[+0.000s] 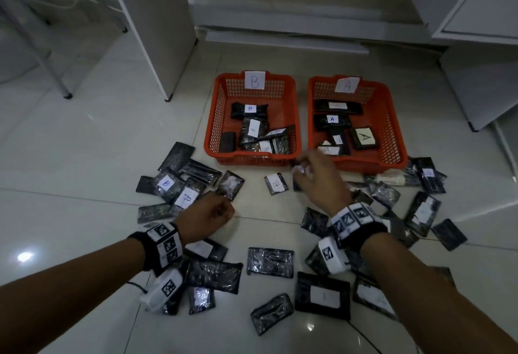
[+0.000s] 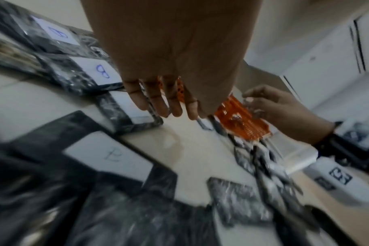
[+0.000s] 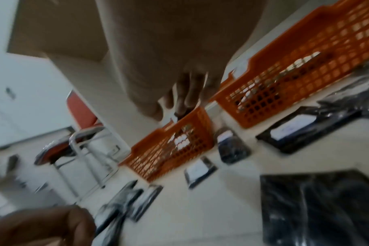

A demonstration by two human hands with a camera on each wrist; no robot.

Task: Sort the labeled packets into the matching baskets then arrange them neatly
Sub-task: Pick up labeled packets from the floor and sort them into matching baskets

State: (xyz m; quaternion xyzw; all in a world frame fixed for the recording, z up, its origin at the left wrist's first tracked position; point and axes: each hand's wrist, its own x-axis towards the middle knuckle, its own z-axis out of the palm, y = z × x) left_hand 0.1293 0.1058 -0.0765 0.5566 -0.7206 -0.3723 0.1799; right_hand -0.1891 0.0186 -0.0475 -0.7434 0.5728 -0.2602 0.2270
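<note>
Floor (image 1: 84,157): pale tile, still carrying most of the packets, spread in loose heaps on the near side of basket B; sorting looks well under half done and the neat arranging has not begun.
Basket B (image 1: 213,129): orange, with a B card on its far wall; about six packets lie in it, overlapping and at mixed angles.
Basket A (image 1: 398,140): orange, just right of basket B, A card on its far wall; about six packets inside, likewise untidy.
Left heap (image 1: 179,182): packets left of and nearer than basket B's front corner, two showing B labels; long axes mostly run diagonally, near-left to far-right.
Right heap (image 1: 420,207): packets well right of basket B, in front of basket A, lying every way.
Loose packet (image 1: 276,183): alone on the tile just in front of basket B, label up; its long axis runs roughly toward the basket, tilted slightly left.
Right hand (image 1: 316,179): just in front of basket B's right front corner, fingertips pinching a small labelled packet (image 1: 298,170); blur hides its letter and orientation, so I cannot tell which basket it belongs in.
Left hand (image 1: 208,217): resting on the floor nearer than basket B, fingers curled in, grasping nothing.
</note>
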